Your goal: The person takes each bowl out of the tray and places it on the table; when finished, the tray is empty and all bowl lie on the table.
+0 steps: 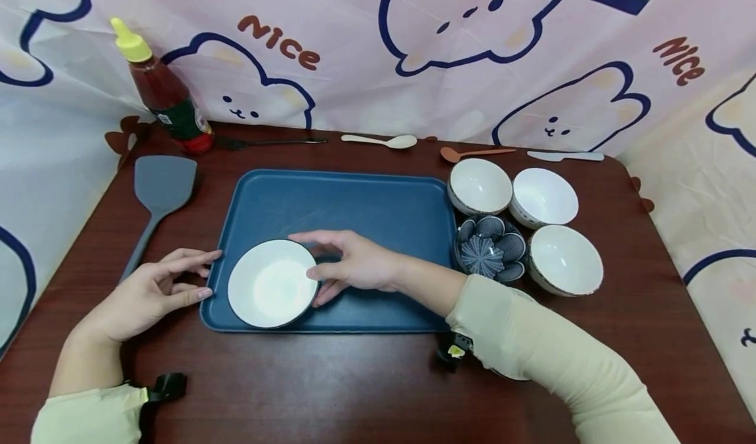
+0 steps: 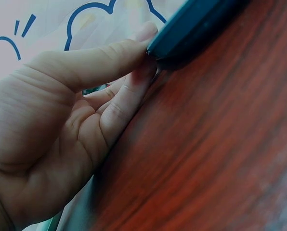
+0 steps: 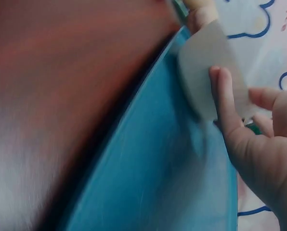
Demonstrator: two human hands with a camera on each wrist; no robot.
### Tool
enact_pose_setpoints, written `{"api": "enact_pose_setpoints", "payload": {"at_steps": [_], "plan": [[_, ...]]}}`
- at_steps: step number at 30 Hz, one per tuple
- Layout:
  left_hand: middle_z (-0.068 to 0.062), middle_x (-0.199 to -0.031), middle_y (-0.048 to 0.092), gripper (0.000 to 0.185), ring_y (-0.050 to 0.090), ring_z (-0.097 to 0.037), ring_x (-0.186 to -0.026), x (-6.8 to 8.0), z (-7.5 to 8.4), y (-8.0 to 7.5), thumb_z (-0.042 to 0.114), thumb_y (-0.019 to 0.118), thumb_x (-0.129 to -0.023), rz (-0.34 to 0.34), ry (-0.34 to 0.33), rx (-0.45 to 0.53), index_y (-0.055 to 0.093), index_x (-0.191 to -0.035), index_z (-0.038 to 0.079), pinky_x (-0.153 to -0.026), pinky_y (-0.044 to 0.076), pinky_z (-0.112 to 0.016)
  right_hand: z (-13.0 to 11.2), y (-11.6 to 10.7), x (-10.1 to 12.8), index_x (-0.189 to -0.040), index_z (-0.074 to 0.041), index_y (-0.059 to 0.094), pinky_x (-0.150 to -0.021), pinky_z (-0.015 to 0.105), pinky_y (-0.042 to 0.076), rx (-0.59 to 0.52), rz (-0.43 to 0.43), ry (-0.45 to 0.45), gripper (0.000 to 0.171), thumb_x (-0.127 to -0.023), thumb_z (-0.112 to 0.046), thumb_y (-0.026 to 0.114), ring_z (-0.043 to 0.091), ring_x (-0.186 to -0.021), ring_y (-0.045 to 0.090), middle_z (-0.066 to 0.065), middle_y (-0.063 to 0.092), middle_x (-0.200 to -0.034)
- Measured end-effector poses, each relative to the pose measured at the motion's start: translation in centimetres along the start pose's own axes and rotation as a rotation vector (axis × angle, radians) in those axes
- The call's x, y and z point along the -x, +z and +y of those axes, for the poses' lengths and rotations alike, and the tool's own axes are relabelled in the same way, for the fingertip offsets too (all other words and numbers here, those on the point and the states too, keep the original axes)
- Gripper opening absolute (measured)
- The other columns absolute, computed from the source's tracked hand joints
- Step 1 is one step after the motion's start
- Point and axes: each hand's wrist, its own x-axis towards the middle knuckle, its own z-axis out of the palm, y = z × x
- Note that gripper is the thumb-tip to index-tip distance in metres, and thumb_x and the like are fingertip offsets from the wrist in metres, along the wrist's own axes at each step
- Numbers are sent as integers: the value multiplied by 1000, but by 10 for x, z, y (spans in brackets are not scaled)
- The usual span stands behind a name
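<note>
A blue tray (image 1: 366, 208) lies on the dark wooden table. My left hand (image 1: 144, 293) is at its left edge. In the left wrist view the thumb (image 2: 110, 60) presses the tray's rim (image 2: 179, 41) from one side, with a finger against the other. Over the tray's left end is a white bowl (image 1: 272, 283) with a dark rim. My right hand (image 1: 360, 260) holds that bowl by its right side, thumb near the rim and fingers around the edge. The right wrist view shows the bowl (image 3: 201, 67) low over the tray, slightly blurred.
Right of the tray stand three white bowls (image 1: 543, 198) and a dark patterned stack of dishes (image 1: 489, 250); another white rim shows under my right sleeve. Left are a grey spatula (image 1: 162, 185) and a red sauce bottle (image 1: 165, 96). Cutlery, including a white spoon (image 1: 401, 142), lines the back edge.
</note>
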Motion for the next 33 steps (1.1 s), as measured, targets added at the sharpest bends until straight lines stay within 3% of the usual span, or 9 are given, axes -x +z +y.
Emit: {"api": "enact_pose_setpoints", "payload": {"at_steps": [7,15,33], "plan": [[9,-119,55,54,52,1,-103,0,1,0,3,70,-91,0,-11,10,55,-143,7,-76,50,-10,-6,2,16,-148,-26,49,-81,50,56,-44,117,17,59,-96,0,63,26,-72,74,12,54,-132],[9,-120,55,54,52,2,-104,-1,1,0,5,70,-92,1,-16,-2,54,-143,9,-77,50,-10,-14,-8,45,-146,-26,51,-77,49,58,-36,148,-22,59,-95,0,64,27,-73,74,15,52,-129],[11,-123,54,54,52,2,-104,1,0,2,1,70,-91,8,23,1,55,-142,7,-76,49,-10,-6,-21,125,-150,-21,46,-71,41,61,-55,257,-74,62,-94,-2,63,28,-76,73,17,47,-146]]}}
